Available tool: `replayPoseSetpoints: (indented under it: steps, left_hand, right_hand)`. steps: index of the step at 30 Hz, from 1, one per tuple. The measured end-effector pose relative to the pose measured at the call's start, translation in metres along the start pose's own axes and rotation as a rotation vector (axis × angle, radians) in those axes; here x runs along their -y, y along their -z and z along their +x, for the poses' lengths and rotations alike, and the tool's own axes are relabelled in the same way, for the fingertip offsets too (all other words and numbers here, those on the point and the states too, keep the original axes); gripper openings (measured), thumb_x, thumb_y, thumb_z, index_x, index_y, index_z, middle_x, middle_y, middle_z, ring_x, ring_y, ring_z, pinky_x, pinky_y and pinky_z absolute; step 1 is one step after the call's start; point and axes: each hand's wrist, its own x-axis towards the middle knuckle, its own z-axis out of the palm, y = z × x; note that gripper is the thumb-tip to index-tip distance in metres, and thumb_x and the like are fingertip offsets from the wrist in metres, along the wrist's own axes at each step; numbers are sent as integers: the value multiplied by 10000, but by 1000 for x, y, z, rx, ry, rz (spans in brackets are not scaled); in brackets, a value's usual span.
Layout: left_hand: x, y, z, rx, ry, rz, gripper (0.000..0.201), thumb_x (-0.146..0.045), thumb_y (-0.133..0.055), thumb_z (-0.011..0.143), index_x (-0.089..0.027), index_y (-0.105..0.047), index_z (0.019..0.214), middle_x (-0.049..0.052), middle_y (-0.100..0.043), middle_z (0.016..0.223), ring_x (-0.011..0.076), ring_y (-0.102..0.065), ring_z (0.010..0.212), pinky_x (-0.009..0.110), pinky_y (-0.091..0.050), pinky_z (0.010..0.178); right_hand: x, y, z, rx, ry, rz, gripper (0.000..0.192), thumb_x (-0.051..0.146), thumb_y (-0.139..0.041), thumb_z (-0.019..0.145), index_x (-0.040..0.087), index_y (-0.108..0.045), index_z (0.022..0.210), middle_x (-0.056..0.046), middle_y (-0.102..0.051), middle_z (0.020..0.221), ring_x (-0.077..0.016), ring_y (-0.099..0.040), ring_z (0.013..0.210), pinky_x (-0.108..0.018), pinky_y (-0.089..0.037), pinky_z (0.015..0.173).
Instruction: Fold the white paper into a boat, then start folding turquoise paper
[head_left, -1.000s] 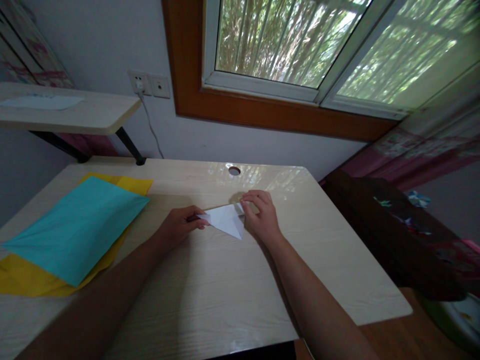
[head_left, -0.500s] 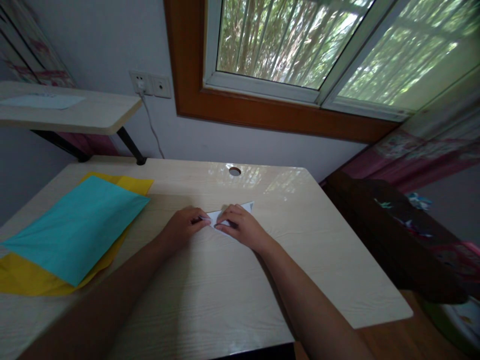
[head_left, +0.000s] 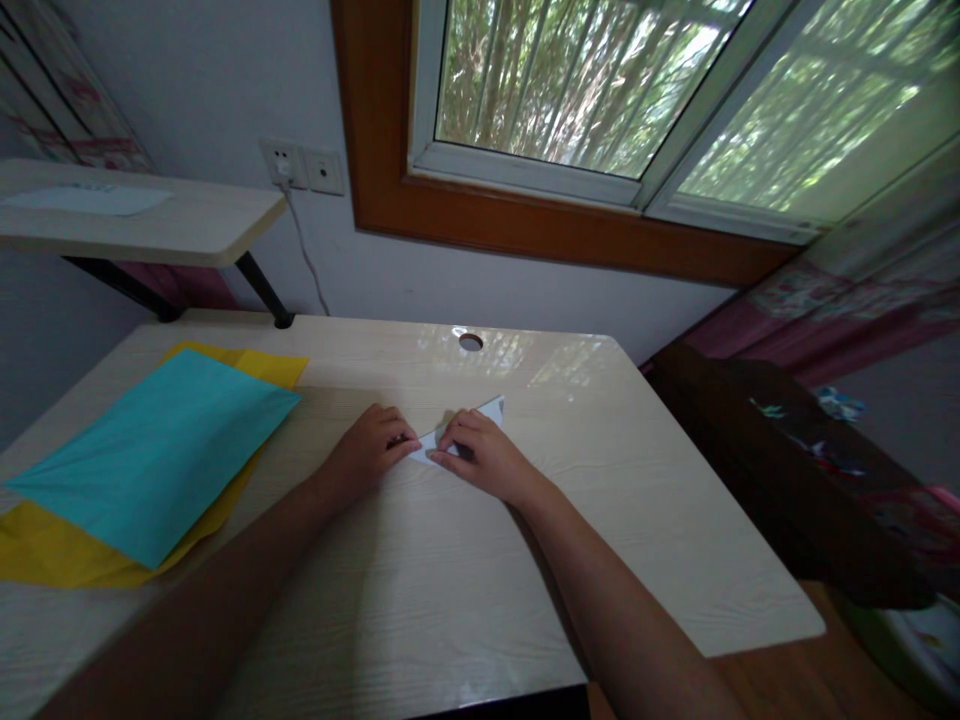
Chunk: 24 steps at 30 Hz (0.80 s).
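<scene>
A small folded white paper [head_left: 427,449] lies on the pale wooden desk [head_left: 442,600], its pointed far corner sticking out beyond my right hand. My left hand [head_left: 373,440] pinches its left end between thumb and fingers. With bent fingers, my right hand [head_left: 480,450] grips the middle of the paper and covers much of it. Both hands rest close together, low over the desk, with a short stretch of paper showing between them. The fold lines under my fingers are hidden.
At the left, a turquoise sheet [head_left: 161,450] lies over yellow paper [head_left: 75,555]. A raised shelf [head_left: 225,225] on black legs holds a white sheet [head_left: 90,200]. Behind the desk are a cable hole [head_left: 471,343], a power socket [head_left: 282,163] and a window. Dark furniture [head_left: 750,440] stands at the right.
The paper has turned slightly, its left end lower and its right corner higher. My left fingers have shifted a little on its left end; my right hand stays nearly in place.
</scene>
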Motion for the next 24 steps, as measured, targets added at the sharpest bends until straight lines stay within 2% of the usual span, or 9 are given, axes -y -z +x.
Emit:
replayPoseSetpoints:
  steps: [6, 12, 18, 24]
  left_hand:
    - [0, -3, -2, 18, 16, 22, 147, -263, -604, 936, -172, -663, 837, 46, -618, 860, 201, -562, 863, 334, -422, 790]
    - [-2, -5, -2, 16, 35, 54, 152, -259, -571, 949, -173, -645, 848, 44, -593, 857, 194, -557, 833, 319, -424, 751]
    - [-3, -7, -2, -3, 79, 115, 119, -223, -563, 933, -175, -615, 838, 43, -588, 834, 199, -548, 809, 321, -419, 739]
    - [-6, -5, -3, -21, 66, 135, 148, -230, -524, 948, -182, -605, 834, 48, -607, 831, 211, -554, 835, 341, -427, 782]
  right_hand:
    - [8, -6, 2, 6, -76, -110, 180, 382, -646, 938, 223, -640, 1023, -71, -634, 1009, -229, -553, 987, -369, -413, 875]
    - [9, -10, 3, 34, -80, -92, 106, 321, -623, 953, 231, -640, 1007, -60, -642, 1000, -229, -551, 1003, -363, -396, 877]
    - [8, -10, 4, 36, -101, -78, 161, 374, -658, 933, 235, -641, 1012, -53, -645, 995, -225, -554, 1005, -355, -393, 868]
    - [7, -12, 4, 24, -128, -79, 165, 368, -691, 912, 239, -636, 997, -38, -641, 988, -212, -552, 985, -341, -389, 864]
